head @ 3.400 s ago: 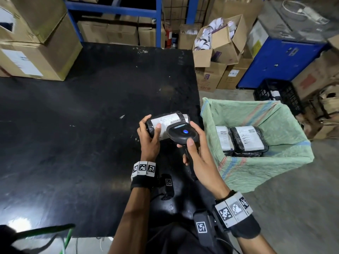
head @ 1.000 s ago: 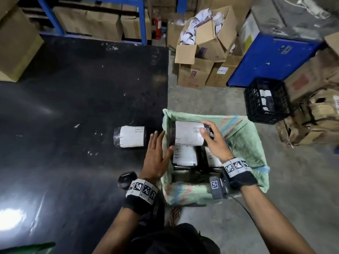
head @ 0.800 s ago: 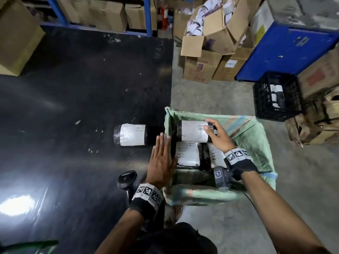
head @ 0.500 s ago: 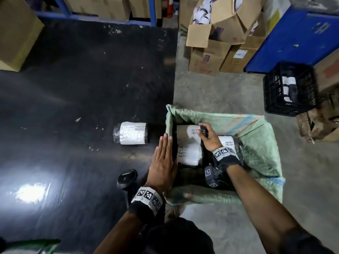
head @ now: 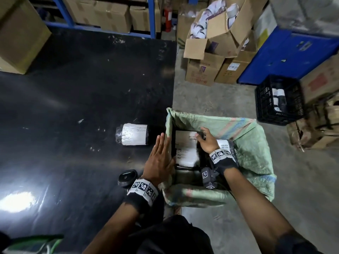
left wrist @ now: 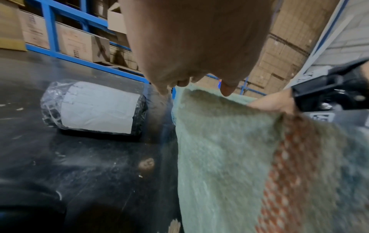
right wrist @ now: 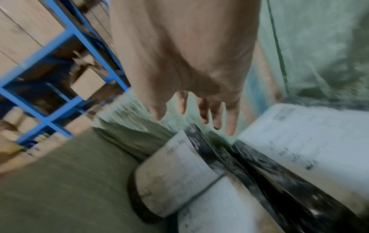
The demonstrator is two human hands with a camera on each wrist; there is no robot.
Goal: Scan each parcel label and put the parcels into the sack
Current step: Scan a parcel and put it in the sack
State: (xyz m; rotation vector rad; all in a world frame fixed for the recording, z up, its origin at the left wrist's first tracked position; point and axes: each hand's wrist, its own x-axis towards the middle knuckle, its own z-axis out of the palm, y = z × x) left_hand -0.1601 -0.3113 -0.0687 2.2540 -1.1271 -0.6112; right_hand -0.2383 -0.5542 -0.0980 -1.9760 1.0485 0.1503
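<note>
Mostly done: several parcels in sack [head: 253,143], right hand [head: 206,142] inside, fingers loose, off the top parcel [head: 185,142]; left hand [head: 159,160] flat against sack rim; one parcel [head: 133,136] left on table [head: 73,88] beside sack.

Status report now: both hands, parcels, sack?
Left hand flat on sack rim. Right hand open, over parcel in sack. One parcel on table, scanner beside it.

Four parcels [head: 134,134], one sack [head: 253,147], one scanner [head: 127,177]
</note>
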